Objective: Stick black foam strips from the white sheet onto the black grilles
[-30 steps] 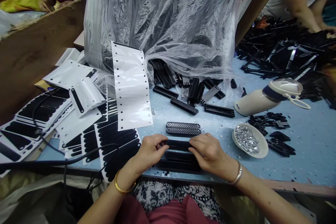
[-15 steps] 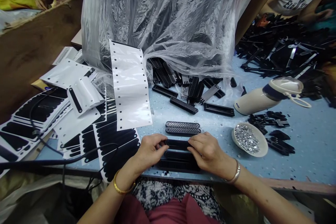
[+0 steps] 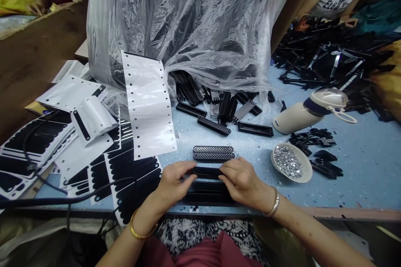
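Both hands are at a long black piece near the table's front edge. My left hand pinches its left end between thumb and fingers. The right end is gripped by my right hand, thumb below and fingers above. Closer to the edge lie more black strips, partly covered by my right hand. Just beyond the held piece sit two black pieces with a patterned mesh top, side by side. A white bowl of small silvery metal parts stands right of my right hand.
White and black sticker sheets, a long white sheet and a cable lie left. Clear plastic hangs behind loose black parts. A bottle lies right, before a black heap and another person.
The camera view has shifted slightly, so the table's contents appear a little further left. My left fingers and thumb have spread slightly apart at the piece's end; my right hand keeps its grip.
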### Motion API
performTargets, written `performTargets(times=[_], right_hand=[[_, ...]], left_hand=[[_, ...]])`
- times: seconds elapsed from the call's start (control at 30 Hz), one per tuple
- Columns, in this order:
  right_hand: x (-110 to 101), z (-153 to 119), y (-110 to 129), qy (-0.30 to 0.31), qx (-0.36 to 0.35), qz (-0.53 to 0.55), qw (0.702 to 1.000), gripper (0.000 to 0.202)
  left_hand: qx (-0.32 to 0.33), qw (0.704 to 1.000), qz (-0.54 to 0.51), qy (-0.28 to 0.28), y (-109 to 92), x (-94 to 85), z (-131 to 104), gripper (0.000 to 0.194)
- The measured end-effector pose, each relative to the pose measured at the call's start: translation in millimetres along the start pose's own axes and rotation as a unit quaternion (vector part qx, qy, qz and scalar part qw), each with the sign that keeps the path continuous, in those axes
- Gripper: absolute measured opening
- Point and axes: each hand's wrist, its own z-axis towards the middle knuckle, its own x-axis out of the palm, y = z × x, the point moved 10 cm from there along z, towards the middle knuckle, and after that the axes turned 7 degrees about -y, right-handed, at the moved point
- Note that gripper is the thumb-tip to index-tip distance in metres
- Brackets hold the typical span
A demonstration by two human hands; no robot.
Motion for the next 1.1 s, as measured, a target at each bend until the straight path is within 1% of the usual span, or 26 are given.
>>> performTargets(times=[0.13,0.2,0.3,0.43,0.53,0.77,0.97,1.1], right_hand=[[0,-1,-4,0.001,0.009,0.012,1.000,0.019],[-1,-2,-9,-0.008,0.015,0.033,0.999,0.017],[-2,-5,-18,-0.030,0.029,0.096,0.994,0.014],[-3,-9,-26,-0.053,0.053,0.154,0.985,0.014],[-4,-11,-27,-0.069,0.058,0.166,0.982,0.014],[-5,-13,-32,-0.080,0.070,0.202,0.974,0.016],[-7,-15,-25,-0.082,0.029,0.182,0.980,0.019],[-6,-16,-21,-0.067,0.011,0.164,0.984,0.022]], left_hand=[[0.089,0.996,0.015,0.010,-15,0.9,0,0.017],[0.119,0.993,0.020,0.009,-19,1.4,0,0.016],[0.146,0.989,0.019,-0.006,-23,0.4,-2,0.017],[0.152,0.988,0.016,-0.010,-25,1.0,-3,0.016],[0.155,0.988,0.010,-0.012,-26,-0.1,-2,0.016],[0.160,0.987,0.005,-0.020,-31,-2.8,1,0.016],[0.160,0.987,0.015,-0.012,-33,-2.4,3,0.016],[0.154,0.988,0.014,-0.012,-31,-2.3,3,0.017]])
